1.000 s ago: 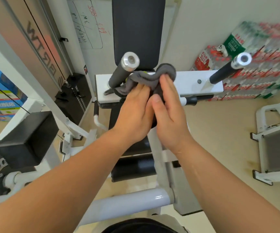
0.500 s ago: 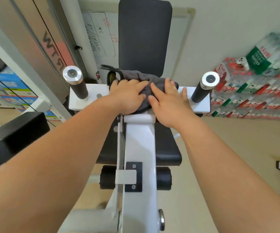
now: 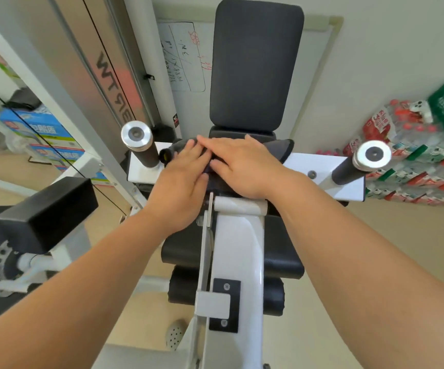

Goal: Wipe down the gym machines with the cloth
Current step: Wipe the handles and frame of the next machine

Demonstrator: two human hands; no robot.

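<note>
A dark grey cloth [image 3: 279,150] lies on the white crossbar [image 3: 319,169] of a gym machine, below its black back pad [image 3: 252,67]. My left hand [image 3: 186,179] presses flat on the cloth's left part with straight fingers. My right hand [image 3: 242,161] lies flat on the cloth beside it, its fingers crossing over the tips of the left hand's. Most of the cloth is hidden under both hands. Two black handles with silver end caps stand on the crossbar, the left handle [image 3: 138,142] and the right handle [image 3: 362,161].
The machine's white frame arm [image 3: 236,262] runs toward me over a black seat pad [image 3: 282,251]. A black block pad [image 3: 47,209] sits at the left. A weight-stack column [image 3: 103,75] rises at the back left. Packs of bottled drinks [image 3: 415,155] are stacked at the right wall.
Both hands brought the bunched cloth down onto the crossbar and flattened on it. The right hand has slid left over the left hand's fingertips. The view has shifted toward the machine's centre.
</note>
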